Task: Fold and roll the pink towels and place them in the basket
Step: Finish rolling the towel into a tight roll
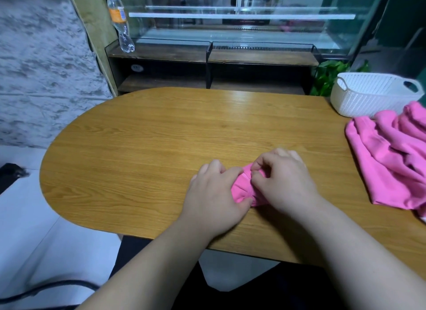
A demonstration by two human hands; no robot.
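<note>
A small rolled pink towel (243, 189) lies on the wooden table (161, 136) near its front edge, mostly covered by both hands. My left hand (212, 194) grips its left end with the thumb under the roll. My right hand (283, 180) pinches its top edge with curled fingers. A heap of loose pink towels (391, 155) lies at the table's right side. Behind the heap stands a white plastic basket (368, 95) with handles; nothing pink shows inside it.
A dark wooden shelf unit (212, 63) with a glass case stands behind the table, a plastic bottle (119, 21) on its left end. Green leaves (327, 76) show left of the basket. A black cable (46, 289) runs over the floor at lower left.
</note>
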